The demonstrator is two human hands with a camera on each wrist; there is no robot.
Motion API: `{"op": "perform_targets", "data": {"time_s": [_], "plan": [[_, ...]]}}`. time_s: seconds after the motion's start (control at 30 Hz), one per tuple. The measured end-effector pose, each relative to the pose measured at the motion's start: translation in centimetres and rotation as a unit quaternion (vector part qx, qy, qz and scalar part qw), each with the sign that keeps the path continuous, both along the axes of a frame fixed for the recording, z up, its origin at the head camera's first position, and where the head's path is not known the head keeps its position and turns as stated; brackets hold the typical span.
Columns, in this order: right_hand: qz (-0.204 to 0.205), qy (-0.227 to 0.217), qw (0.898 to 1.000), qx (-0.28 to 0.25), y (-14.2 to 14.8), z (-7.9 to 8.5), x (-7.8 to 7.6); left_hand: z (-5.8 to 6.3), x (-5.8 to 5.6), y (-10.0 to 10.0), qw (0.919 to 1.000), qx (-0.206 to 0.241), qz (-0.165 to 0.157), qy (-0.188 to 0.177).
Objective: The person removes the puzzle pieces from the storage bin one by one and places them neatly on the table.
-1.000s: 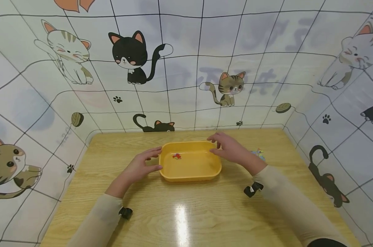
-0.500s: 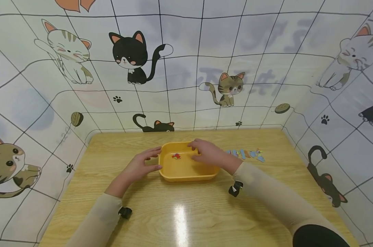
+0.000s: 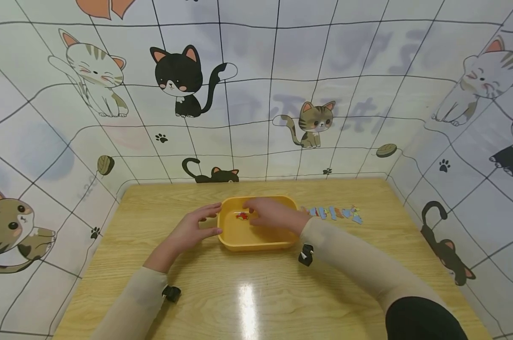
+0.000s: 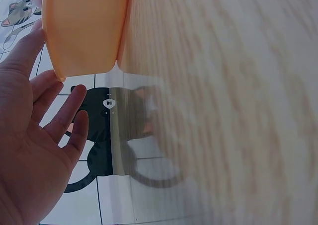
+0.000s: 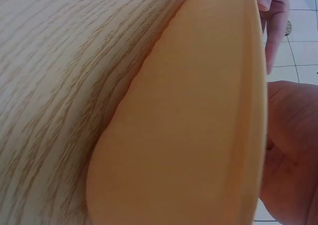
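A yellow plastic tray [image 3: 256,246] stands on the wooden table, with a small red piece [image 3: 241,216] lying at the left of its floor. At the tray's left end, my left hand [image 3: 192,231] has its thumb and fingers spread; the left wrist view shows fingertips of this hand [image 4: 30,135] right at the rim. My right hand [image 3: 275,216] reaches over the right side into the tray, thumb and forefinger apart just beside the red piece. In the right wrist view the tray wall [image 5: 189,106] hides most of those fingers.
To the right of the tray, several small colourful flat pieces [image 3: 332,212] lie in a row on the table [image 3: 205,293]. Cloth walls [image 3: 256,104] printed with cats rise behind the table and at both sides.
My right hand has moved left from the tray's right rim to beside the red piece, uncovering the row of colourful pieces. My left hand has stayed at the left end.
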State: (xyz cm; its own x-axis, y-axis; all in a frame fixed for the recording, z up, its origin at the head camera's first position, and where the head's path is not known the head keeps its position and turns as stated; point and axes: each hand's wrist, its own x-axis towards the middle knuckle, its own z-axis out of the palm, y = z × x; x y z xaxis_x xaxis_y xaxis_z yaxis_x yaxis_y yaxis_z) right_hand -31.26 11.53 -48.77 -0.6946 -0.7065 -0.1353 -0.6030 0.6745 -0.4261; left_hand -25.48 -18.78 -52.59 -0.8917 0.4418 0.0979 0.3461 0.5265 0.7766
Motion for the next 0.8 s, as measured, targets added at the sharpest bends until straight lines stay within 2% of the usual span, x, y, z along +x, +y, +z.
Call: {"op": "perform_targets", "data": {"time_s": [0.5,0.63,0.8], "plan": [[0.013,-0.004,1.0,-0.008,-1.5,-2.1,-1.0,0.0,0.0,-0.1,1.0,-0.001,0.0,0.002],[0.016,0.007,1.0,-0.002,-1.9,-2.5,-1.1,0.1,0.1,-0.1,1.0,-0.002,-0.001,0.003],[0.031,0.042,0.999,0.016,-2.1,-3.1,-1.2,0.1,0.1,-0.1,1.0,-0.005,-0.003,0.002]]}}
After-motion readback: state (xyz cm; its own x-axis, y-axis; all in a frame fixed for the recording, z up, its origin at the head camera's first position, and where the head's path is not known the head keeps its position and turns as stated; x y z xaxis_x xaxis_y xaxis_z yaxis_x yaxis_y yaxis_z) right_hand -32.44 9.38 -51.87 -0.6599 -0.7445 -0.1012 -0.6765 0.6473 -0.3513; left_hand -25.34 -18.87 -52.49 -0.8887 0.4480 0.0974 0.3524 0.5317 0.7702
